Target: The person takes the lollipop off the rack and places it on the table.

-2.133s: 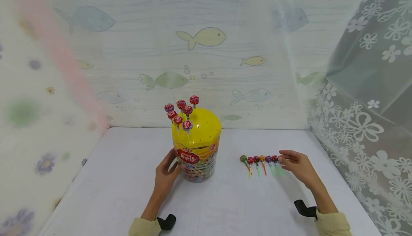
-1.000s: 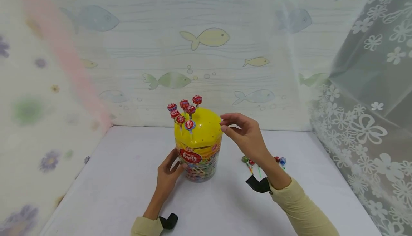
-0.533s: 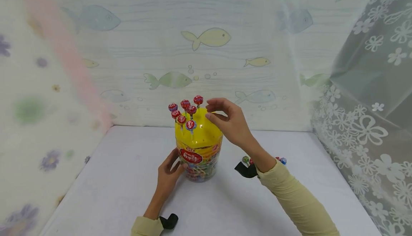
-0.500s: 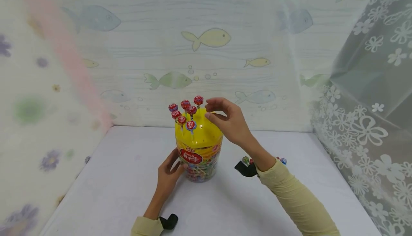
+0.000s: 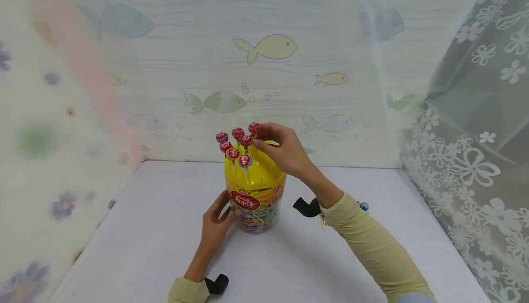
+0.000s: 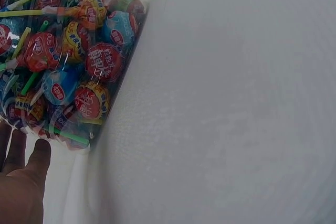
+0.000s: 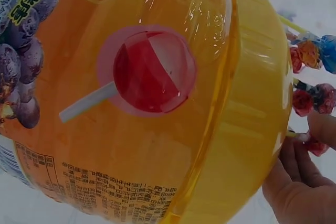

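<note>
A clear jar [image 5: 258, 220] full of wrapped lollipops stands upright on the table, with a yellow domed lid [image 5: 264, 170]. Several red-wrapped lollipops stick up from the lid's left half. My left hand [image 5: 215, 222] holds the jar's lower left side, thumb at the front; the left wrist view shows its fingers [image 6: 39, 158] against the candy-filled wall. At the lid's top, my right hand [image 5: 289, 151] has thumb and fingers around the rearmost right lollipop [image 5: 254, 128], whose stick is still in the lid. In the right wrist view, that lollipop [image 7: 317, 146] is partly covered by the thumb.
To the right lies a row of loose lollipops on the white table [image 5: 165, 229]; my right forearm hides most of it, leaving a blue-wrapped lollipop [image 5: 363, 206] showing. A fish-patterned curtain [image 5: 272, 78] hangs behind, and a flower-patterned sheet [image 5: 467, 170] borders the right side.
My right hand has come from beside the loose lollipops, left and up over the lid, and its fingers have closed around a standing lollipop. The left hand has stayed on the jar.
</note>
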{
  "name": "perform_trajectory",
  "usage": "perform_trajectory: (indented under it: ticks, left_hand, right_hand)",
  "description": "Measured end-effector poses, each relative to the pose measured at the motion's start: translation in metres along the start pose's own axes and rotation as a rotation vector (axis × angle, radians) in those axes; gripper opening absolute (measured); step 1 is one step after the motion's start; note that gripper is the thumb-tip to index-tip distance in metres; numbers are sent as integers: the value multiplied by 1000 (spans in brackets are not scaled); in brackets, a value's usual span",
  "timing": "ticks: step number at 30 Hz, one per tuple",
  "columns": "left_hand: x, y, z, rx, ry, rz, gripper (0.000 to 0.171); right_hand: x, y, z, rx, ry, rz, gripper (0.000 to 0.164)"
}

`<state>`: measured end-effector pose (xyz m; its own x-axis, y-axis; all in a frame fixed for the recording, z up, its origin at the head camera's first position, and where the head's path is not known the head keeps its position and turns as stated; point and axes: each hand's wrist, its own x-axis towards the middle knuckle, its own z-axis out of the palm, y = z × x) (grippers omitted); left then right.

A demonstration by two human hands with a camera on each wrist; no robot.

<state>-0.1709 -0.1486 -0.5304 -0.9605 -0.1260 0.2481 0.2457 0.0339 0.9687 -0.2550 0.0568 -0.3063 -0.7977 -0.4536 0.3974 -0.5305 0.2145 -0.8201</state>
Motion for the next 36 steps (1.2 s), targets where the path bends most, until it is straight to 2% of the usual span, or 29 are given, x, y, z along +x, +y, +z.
perform_trajectory:
  ticks: [10,16,21,26,32,36]
  left_hand:
    - [0,-1,-1,5,-2,-3,68]
    - [0,-1,-1,16,2,-7,69]
    - [-1,-1,-1,13,0,-11,69]
    - [-1,-1,-1,9,3,-10,69]
    - [-1,-1,0,9,0,-4,69]
    - [-1,-1,0,11,5,-13,69]
  right_hand:
    - [4,1,3,-2,58,-45,21]
    - [6,1,2,34,76,-73,19]
    - [5,-1,-1,77,125,-102,18]
    - [-7,2,-12,125,192,-120,18]
    - [-29,16,-21,197,310,-138,17]
    - [-45,28,-25,239,353,-135,16]
